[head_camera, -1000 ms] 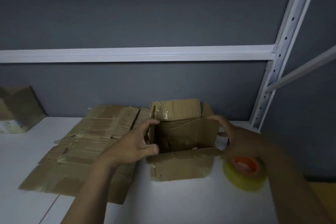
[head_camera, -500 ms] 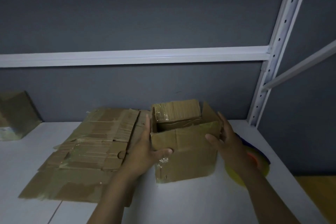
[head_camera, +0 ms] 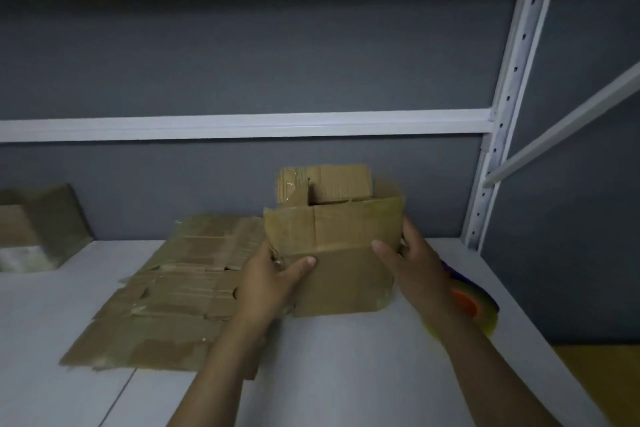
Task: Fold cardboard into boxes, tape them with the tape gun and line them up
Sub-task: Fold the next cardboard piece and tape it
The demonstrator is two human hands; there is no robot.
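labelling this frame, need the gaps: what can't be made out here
Head view only:
Tape roll: mostly behind the right hand and wrist.
Box inside: hidden by its raised front flap.
Second box, far left: cut by the frame edge, blurred.

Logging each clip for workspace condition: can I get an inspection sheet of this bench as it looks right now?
Surface: white table, dimly lit.
Job's things: box, open-topped, in both hands; flat cardboard stacked to its left; tape roll to its right, partly hidden by the right wrist; second box at far left.
Clutter: nothing seen.
Grips: left grip holds the box's left edge, right grip holds its right edge, both thumbs on the front face.
Cables: nothing seen.
Surroundings: grey wall; white rack post and rail behind the table.
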